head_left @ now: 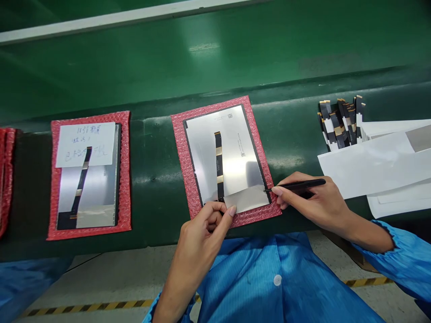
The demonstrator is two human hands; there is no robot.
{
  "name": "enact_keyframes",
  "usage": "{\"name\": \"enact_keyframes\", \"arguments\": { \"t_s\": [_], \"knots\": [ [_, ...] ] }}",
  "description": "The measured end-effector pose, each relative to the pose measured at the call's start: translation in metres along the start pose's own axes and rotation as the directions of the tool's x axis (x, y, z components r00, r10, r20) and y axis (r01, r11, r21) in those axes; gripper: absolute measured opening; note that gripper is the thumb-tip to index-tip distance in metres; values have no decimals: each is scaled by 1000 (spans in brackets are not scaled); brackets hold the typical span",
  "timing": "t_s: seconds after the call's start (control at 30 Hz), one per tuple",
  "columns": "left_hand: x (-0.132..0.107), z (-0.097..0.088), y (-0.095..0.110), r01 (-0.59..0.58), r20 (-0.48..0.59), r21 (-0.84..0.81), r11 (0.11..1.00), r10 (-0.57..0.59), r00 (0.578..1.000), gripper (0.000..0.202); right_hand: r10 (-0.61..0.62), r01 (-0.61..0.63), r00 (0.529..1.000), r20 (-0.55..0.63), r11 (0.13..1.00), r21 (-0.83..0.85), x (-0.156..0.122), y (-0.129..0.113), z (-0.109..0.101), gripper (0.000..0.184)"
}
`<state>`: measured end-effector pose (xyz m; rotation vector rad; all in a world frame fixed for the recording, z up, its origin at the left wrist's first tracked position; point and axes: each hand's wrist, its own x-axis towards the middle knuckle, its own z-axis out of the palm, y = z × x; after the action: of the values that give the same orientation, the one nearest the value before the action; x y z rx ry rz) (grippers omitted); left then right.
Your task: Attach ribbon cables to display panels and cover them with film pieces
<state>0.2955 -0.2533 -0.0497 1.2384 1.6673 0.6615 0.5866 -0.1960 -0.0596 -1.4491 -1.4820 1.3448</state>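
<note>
So, at the far left edge a bit of another red bubble-wrap sheet (6, 179) peeks in. Next to it, on the green belt (155, 76), lies a red bubble-wrap mat (123, 179) with a shiny silver panel (97, 188) on it. This left panel has a black and gold flat ribbon strip (81, 184) running down it, and a white paper note with handwriting (85, 143) covers its top, so it looks finished and set aside. In the middle lies a second red bubble-wrap pad (180, 148) with a second shiny silver screen panel (232, 152), and a black and gold ribbon cable (218, 166) already runs down its middle. At the bottom edge of this panel sits a small grey tape patch (247, 199), which is not pressed flat yet, I think. The left hand (205, 229) rests at that bottom edge, with its fingers curled together and one fingertip pushing down on the corner of the patch beside the cable end. The right hand (314, 202) is closed tight around a thin black pen-like tool (298, 185), and the tip touches the right end of the patch. Further right, well apart, a bunch of loose black and gold ribbon strips (340, 123) and white paper sheets (373, 166) wait, so more panels seem left to do.
</note>
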Motion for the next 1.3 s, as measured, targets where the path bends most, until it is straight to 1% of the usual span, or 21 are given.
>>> {"name": "enact_keyframes", "arguments": {
  "t_s": [0.17, 0.33, 0.53, 0.67, 0.8, 0.93, 1.1, 1.23, 1.3],
  "knots": [
    [1, -3, 3, -31, 40, -8, 1000, 31, 999, 41, -30, 30, 1000, 1, 999, 12, 0, 2, -1, 17],
    [1, -3, 3, 12, 28, 2, 1000, -12, 1000, 42, -40, 39, 999, 8, 999, 27, 1, 1, -2, 19],
    [-1, 1, 4, 50, 7, 21, 999, -50, 999, 40, -9, 8, 1000, 7, 998, 56, 2, -3, -2, 16],
    [0, 2, 2, 39, 16, 14, 999, -39, 999, 34, 3, -3, 1000, 9, 999, 54, 3, -2, -2, 16],
    [1, 1, 2, 15, 32, -4, 1000, -15, 999, 36, -11, 11, 1000, 3, 999, 43, 3, -2, -2, 16],
    [-1, 2, 7, -1, 3, 3, 1000, 1, 1000, 32, -4, 4, 1000, 1, 999, 47, 3, -3, -1, 17],
    [-1, 4, 8, -8, -15, -32, 999, 7, 1000, 31, 9, -9, 1000, 13, 999, 40, 2, -3, -2, 19],
    [-1, 3, 8, 0, -8, 2, 1000, 0, 1000, 33, 25, -26, 999, 27, 999, 24, 1, -2, -4, 22],
    [-1, 2, 8, 17, 10, 37, 999, -17, 1000, 33, 33, -33, 999, 33, 999, 11, 1, -2, -4, 20]
  ]
}}
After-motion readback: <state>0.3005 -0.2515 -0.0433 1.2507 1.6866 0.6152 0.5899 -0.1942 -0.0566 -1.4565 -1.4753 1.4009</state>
